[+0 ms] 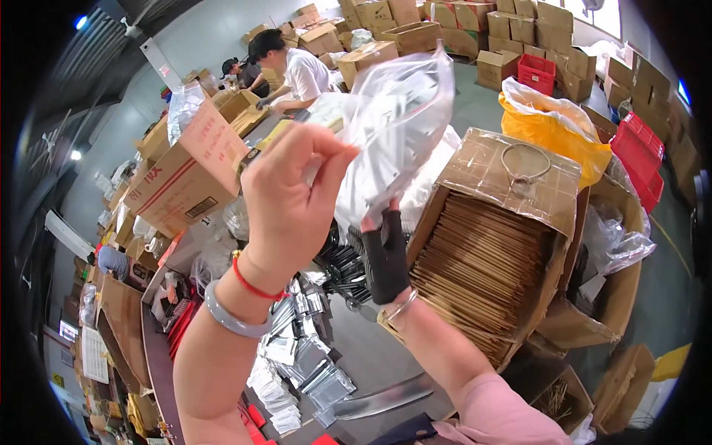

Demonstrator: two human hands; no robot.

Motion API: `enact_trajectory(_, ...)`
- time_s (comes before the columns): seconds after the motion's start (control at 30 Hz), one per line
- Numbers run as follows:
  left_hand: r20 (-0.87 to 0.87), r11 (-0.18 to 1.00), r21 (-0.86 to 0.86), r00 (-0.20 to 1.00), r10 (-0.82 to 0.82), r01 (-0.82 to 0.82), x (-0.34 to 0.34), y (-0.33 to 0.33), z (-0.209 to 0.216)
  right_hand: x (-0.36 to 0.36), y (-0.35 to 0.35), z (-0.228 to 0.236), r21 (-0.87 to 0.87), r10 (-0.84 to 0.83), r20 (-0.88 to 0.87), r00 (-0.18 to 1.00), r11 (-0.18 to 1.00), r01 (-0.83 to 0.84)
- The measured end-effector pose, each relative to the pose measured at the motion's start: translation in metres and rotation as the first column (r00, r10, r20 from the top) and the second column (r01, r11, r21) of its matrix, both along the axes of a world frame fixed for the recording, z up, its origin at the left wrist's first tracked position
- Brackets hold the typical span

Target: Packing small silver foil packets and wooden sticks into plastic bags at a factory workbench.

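A clear plastic bag with white flat items inside is held up in front of me, its upper part spread and slightly blurred. My left hand, bare with a red cord and a pale bangle at the wrist, is closed in a pinch at the bag's left edge. Lower down, my right hand wears a black fingerless glove and grips the bottom of the bag. Beneath my hands lie silver and white flat packets on the grey table, with a pile of black packaged pieces behind them.
To the right stands a cardboard box packed with thin brown sheets. Beyond it are a yellow sack and red crates. A printed carton stands at the left. Two people work farther back, one in a white shirt.
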State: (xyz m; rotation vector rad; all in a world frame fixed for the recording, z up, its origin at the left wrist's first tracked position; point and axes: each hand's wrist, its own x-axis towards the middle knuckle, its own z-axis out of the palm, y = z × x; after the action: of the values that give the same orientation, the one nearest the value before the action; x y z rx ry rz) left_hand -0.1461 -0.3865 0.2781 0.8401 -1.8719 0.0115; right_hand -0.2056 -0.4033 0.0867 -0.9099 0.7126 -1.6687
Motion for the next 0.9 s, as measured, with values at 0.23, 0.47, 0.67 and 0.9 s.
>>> enact_trajectory(0.23, -0.082, 0.999, 0.046, 0.997, 0.009, -0.005, -0.021, -0.051, -0.007, -0.024, -0.06, 0.0, -0.152, 0.002, 0.154, 0.988, 0.988, 0.022)
enact_trajectory(0.47, -0.099, 0.979, 0.203, 0.995, -0.004, 0.024, -0.036, -0.066, -0.045, -0.055, -0.054, -0.022, 0.101, 0.108, 0.32, 0.941, 0.984, -0.147)
enact_trajectory(0.67, 0.199, 0.995, 0.101, 0.98, -0.023, 0.003, -0.045, -0.048, -0.036, -0.074, -0.027, -0.028, 0.068, 0.143, 0.314, 0.938, 0.983, -0.173)
enact_trajectory(0.9, 0.253, 0.996, 0.072, 0.967, 0.038, -0.058, -0.012, 0.023, -0.033, -0.091, 0.026, -0.02, 0.196, 0.108, 0.226, 0.968, 0.968, -0.154)
